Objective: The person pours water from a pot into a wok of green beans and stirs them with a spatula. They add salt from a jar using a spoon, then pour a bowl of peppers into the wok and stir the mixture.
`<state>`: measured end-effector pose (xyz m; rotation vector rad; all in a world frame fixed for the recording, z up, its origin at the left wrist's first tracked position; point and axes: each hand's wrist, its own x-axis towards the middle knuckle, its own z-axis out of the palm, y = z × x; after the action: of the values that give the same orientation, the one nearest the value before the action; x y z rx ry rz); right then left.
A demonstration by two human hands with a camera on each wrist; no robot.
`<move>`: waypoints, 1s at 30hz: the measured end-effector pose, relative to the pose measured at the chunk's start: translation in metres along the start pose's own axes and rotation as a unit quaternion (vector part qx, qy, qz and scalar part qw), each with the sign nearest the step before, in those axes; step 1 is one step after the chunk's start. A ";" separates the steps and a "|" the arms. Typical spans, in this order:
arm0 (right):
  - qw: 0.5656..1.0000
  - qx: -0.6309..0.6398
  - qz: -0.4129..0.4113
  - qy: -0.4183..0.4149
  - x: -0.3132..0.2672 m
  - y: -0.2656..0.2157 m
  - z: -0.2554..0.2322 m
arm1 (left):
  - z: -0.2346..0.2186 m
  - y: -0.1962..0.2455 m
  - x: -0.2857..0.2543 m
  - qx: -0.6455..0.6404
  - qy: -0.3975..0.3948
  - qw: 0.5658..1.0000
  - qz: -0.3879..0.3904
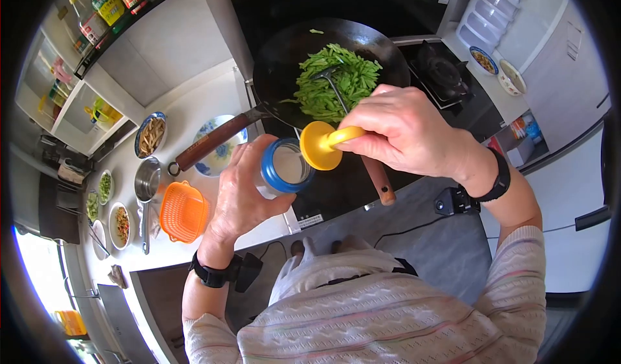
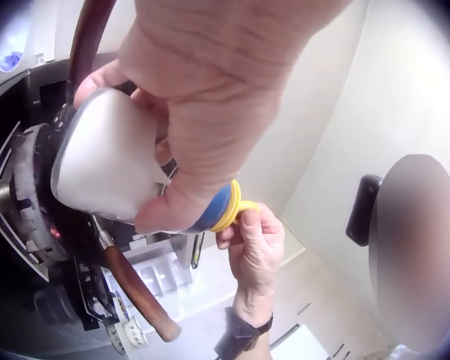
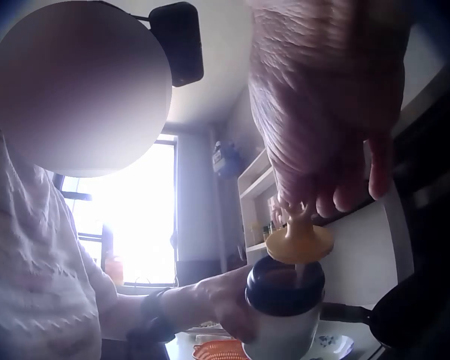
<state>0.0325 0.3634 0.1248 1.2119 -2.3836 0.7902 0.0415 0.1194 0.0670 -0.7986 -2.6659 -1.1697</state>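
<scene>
In the head view the left hand (image 1: 242, 189) grips a clear jar with a blue rim (image 1: 267, 163) and white contents. The right hand (image 1: 404, 131) pinches the handle of a yellow lid (image 1: 318, 145), tilted beside the jar's mouth. A thin stem runs from the lid into the jar opening in the right wrist view, where the lid (image 3: 300, 244) is just above the dark-looking rim (image 3: 283, 289). Seen from the left wrist, the jar's white body (image 2: 109, 161) lies in the left hand (image 2: 210, 97), with the right hand (image 2: 256, 247) at the lid's handle.
A wok (image 1: 272, 73) holds green vegetable pieces (image 1: 349, 73) and a spatula with a wooden handle (image 1: 375, 176). To the left are a patterned plate (image 1: 217, 163), an orange basket (image 1: 184, 212), a steel pan (image 1: 147, 178) and several bowls of ingredients. The wok's long handle (image 1: 210, 144) reaches over the plate.
</scene>
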 end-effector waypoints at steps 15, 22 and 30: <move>0.996 -0.047 0.054 0.059 -0.017 0.000 0.003 | 0.004 0.001 0.026 0.123 0.139 0.978 0.098; 0.788 0.400 0.466 -0.045 -0.014 0.027 0.004 | 0.018 0.002 0.033 0.149 0.121 0.978 0.081; 0.671 0.537 0.511 0.027 -0.025 0.052 0.009 | 0.024 0.000 0.045 0.118 0.119 0.985 0.033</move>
<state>0.0038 0.3980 0.0874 -0.2080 -2.3325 2.7465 0.0048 0.1552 0.0642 -0.6555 -2.4983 -0.8526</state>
